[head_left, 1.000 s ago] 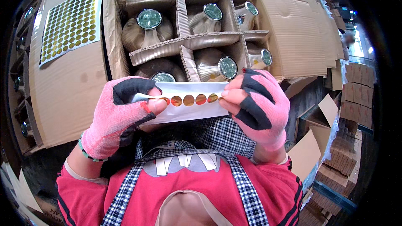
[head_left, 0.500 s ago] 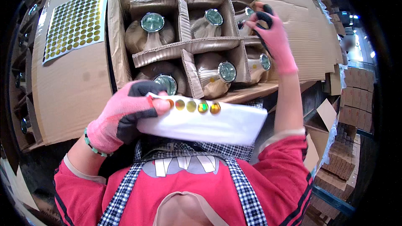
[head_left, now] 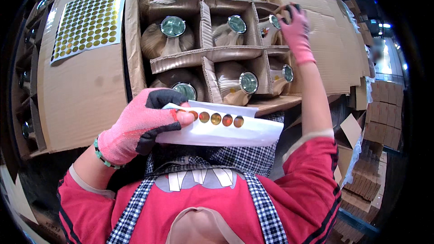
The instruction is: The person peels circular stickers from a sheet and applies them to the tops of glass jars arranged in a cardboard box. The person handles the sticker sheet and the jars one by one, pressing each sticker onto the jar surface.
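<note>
My left hand (head_left: pixel 140 124), in a pink glove with dark fingers and a bare thumb, pinches a folded white sticker sheet (head_left: pixel 226 133) in front of my chest. A row of round, shiny gold-orange stickers runs along its upper part. My right hand (head_left: pixel 297 36), in a matching glove, is at the right side of the open carton, beside the rim of a glass vessel (head_left: pixel 273 21). Its bent fingers stand apart with nothing visible in them. A small shiny spot (head_left: pixel 265 31) shows on that vessel. Another vessel (head_left: pixel 248 82) stands in the nearest row.
Cardboard dividers (head_left: pixel 205 58) separate several round-bodied glass vessels in the carton. A larger sheet of gold round stickers (head_left: pixel 90 25) lies on the left cardboard flap (head_left: pixel 86 108). The right flap (head_left: pixel 316 40) spreads outward. Stacked cartons (head_left: pixel 382 113) stand farther right.
My right hand has drawn slightly up and away from the vessel, its fingers loosening from a pinch. The sheet in my left hand has tilted, showing a folded layer behind. The view has shifted slightly.
</note>
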`<state>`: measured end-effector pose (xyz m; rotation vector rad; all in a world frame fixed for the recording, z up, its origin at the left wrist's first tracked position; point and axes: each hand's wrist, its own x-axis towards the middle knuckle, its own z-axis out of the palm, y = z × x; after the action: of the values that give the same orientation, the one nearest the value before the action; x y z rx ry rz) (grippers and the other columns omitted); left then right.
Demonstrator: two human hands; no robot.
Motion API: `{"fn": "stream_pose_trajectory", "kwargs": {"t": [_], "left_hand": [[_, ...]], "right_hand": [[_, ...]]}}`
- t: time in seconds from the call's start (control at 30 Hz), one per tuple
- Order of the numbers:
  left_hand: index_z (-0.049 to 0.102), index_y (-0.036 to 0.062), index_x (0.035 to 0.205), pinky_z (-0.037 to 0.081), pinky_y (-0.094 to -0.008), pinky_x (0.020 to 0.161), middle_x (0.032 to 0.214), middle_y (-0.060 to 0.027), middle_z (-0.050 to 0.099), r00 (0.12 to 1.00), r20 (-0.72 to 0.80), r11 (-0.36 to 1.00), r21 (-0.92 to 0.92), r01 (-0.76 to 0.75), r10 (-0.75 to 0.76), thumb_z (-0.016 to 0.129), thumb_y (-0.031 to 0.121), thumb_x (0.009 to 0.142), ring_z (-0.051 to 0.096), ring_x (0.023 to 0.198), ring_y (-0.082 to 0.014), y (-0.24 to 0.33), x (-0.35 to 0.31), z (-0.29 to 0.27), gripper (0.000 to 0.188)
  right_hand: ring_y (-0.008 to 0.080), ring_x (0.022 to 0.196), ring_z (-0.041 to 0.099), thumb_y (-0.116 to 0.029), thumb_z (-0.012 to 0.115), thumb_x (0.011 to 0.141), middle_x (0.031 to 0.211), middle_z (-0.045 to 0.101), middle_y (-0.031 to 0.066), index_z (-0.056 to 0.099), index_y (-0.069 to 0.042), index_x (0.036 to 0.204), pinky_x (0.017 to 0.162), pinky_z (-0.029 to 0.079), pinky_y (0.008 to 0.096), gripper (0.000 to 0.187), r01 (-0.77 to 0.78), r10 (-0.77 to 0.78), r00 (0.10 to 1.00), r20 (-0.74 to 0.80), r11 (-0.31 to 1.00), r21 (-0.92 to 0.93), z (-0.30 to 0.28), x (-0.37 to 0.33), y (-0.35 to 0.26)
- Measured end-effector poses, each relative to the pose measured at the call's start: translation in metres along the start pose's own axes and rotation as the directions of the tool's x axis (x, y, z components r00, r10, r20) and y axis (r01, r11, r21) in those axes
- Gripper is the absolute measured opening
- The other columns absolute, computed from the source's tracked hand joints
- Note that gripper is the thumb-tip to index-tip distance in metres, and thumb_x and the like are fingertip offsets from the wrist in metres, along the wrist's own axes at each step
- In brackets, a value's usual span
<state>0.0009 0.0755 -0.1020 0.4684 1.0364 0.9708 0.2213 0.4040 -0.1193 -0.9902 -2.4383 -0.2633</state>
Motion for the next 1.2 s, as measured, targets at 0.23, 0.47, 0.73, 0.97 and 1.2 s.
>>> {"fn": "stream_pose_trajectory", "kwargs": {"t": [0.23,0.47,0.73,0.97,1.2], "left_hand": [[0.057,0.0018,0.087,0.04,-0.0175,0.06,0.078,-0.0014,0.055,0.992,-0.119,0.996,-0.062,-0.057,0.049,0.069,0.019,0.069,0.05,0.069,-0.0058,0.001,-0.005,-0.002,0.028],[0.056,-0.0009,0.093,0.041,-0.018,0.066,0.084,-0.0021,0.056,0.983,-0.139,0.992,-0.029,-0.122,0.117,0.071,0.018,0.069,0.051,0.076,-0.0062,0.004,-0.006,0.004,0.034],[0.055,-0.0023,0.093,0.043,-0.0185,0.067,0.083,-0.0029,0.056,0.975,-0.167,0.989,0.012,-0.148,0.148,0.071,0.018,0.069,0.052,0.077,-0.0069,0.005,-0.01,0.007,0.035],[0.056,-0.0025,0.096,0.043,-0.0178,0.066,0.083,-0.0033,0.056,0.979,-0.155,0.991,0.026,-0.128,0.131,0.071,0.018,0.07,0.052,0.077,-0.0071,0.005,-0.008,0.004,0.036],[0.059,-0.0021,0.089,0.038,-0.0171,0.058,0.075,0.0002,0.055,0.998,-0.037,0.987,0.154,-0.035,0.041,0.07,0.022,0.069,0.048,0.068,-0.0043,-0.008,0.001,0.006,0.033]], "right_hand": [[0.0185,0.085,0.056,-0.015,0.07,0.066,0.093,0.06,0.0102,0.059,0.0,0.092,0.076,0.043,0.0294,0.032,0.028,-0.41,0.858,0.31,0.64,0.768,-0.125,-0.045,-0.151],[0.0262,0.072,0.055,-0.005,0.07,0.056,0.074,0.057,0.0097,0.059,-0.002,0.075,0.066,0.044,0.0317,0.023,0.005,-0.31,0.846,0.433,0.818,0.576,-0.127,-0.059,-0.174],[0.0242,0.071,0.056,0.0,0.068,0.057,0.075,0.058,0.0091,0.059,-0.004,0.074,0.066,0.045,0.0315,0.019,0.061,-0.327,0.873,0.361,0.808,0.585,-0.131,-0.062,-0.178],[0.021,0.076,0.057,0.002,0.064,0.06,0.08,0.059,0.0105,0.053,-0.002,0.066,0.069,0.044,0.0294,0.013,-0.044,-0.303,0.861,0.409,0.755,0.654,-0.128,-0.062,-0.177],[0.0189,0.082,0.055,-0.007,0.065,0.067,0.091,0.057,0.007,0.056,0.0,0.078,0.076,0.042,0.0277,0.016,-0.069,-0.202,0.893,0.402,0.821,0.567,-0.059,-0.02,-0.137]]}}
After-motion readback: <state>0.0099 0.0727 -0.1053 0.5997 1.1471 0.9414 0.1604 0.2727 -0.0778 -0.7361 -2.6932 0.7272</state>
